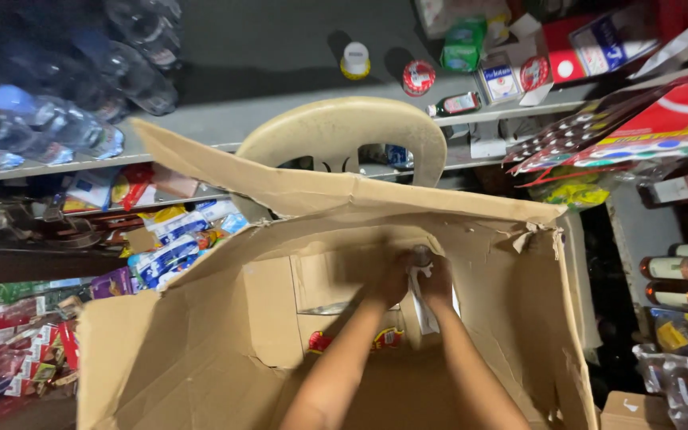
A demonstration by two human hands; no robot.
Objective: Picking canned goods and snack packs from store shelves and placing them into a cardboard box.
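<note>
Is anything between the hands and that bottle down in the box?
Nothing visible. Both hands, left and right, already meet at the bottle deep in the open cardboard box; its flaps stand clear.

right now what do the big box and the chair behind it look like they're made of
The big box: brown corrugated cardboard, matte, going by its creased, torn flap edges. The chair behind it: likely moulded plastic, cream, with a smooth, slightly glossy curved back. Both hands, left hand and right hand, reach inside the box.
</note>
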